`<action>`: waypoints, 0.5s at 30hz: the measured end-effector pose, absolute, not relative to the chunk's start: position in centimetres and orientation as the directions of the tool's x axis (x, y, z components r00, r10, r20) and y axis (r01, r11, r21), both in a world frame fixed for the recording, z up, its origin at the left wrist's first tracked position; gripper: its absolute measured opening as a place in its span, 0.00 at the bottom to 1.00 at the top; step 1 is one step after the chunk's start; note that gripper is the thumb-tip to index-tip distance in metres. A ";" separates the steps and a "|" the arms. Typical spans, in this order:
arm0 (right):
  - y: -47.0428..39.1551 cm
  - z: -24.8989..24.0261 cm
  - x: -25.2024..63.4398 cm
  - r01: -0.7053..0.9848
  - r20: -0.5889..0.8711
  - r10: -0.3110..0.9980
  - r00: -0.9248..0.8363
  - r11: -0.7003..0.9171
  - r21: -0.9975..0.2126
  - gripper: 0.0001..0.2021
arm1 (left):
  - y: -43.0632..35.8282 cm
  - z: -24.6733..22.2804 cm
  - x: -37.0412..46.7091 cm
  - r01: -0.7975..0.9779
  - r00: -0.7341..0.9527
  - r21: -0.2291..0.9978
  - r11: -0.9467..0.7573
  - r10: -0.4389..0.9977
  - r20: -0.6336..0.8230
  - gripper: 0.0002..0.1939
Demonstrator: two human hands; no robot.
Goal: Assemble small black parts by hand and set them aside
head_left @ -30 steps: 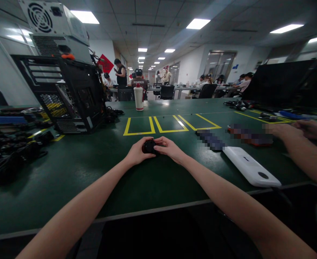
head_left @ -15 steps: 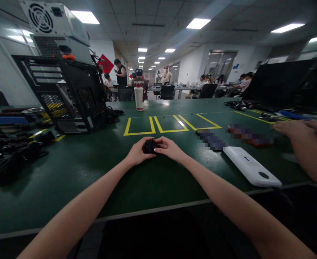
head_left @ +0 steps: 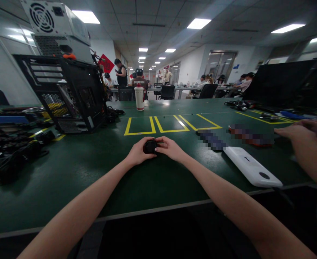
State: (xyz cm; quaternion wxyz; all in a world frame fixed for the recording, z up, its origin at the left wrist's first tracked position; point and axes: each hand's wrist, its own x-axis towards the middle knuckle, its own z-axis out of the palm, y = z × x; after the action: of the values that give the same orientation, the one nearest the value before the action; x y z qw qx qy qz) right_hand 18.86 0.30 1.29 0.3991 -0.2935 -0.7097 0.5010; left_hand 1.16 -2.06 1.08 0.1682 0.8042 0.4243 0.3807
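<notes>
A small black object (head_left: 150,146), too dark to name, is held between my two hands over the green table (head_left: 115,194). My left hand (head_left: 137,151) curls around its left side, thumb below and fingers above. From the right, my right hand (head_left: 170,149) pinches its edge with thumb and fingertips. The fingers partly cover the object. Just beyond my hands, yellow tape outlines (head_left: 156,131) mark the tabletop.
At left stands an open black computer case (head_left: 85,97) with a power supply (head_left: 54,19) on top. A white cup (head_left: 139,98) stands ahead. To the right lie a white device (head_left: 251,166), two blurred-out items and a co-worker's hands (head_left: 299,130). A dark monitor (head_left: 282,84) is behind.
The black object has turned slightly in my fingers, while both my hands stay nearly in place. At right, the co-worker's hands have shifted a little.
</notes>
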 end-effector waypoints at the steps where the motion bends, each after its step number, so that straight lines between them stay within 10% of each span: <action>1: 0.3 1.3 18.9 0.029 0.264 0.814 -0.518 0.325 -0.945 0.18 | -2.1 1.1 1.1 0.553 0.354 0.591 -0.587 0.808 0.471 0.31; 15: -0.2 1.2 18.9 0.135 0.388 0.791 -0.473 0.500 -0.855 0.10 | -2.0 1.0 1.1 0.553 0.353 0.586 -0.592 0.804 0.479 0.32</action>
State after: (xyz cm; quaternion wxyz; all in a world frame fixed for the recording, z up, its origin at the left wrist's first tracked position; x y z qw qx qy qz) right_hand 18.89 -0.25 1.21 0.4136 -0.3041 -0.7610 0.3967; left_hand 1.13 -2.04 0.98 0.1636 0.8060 0.4210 0.3826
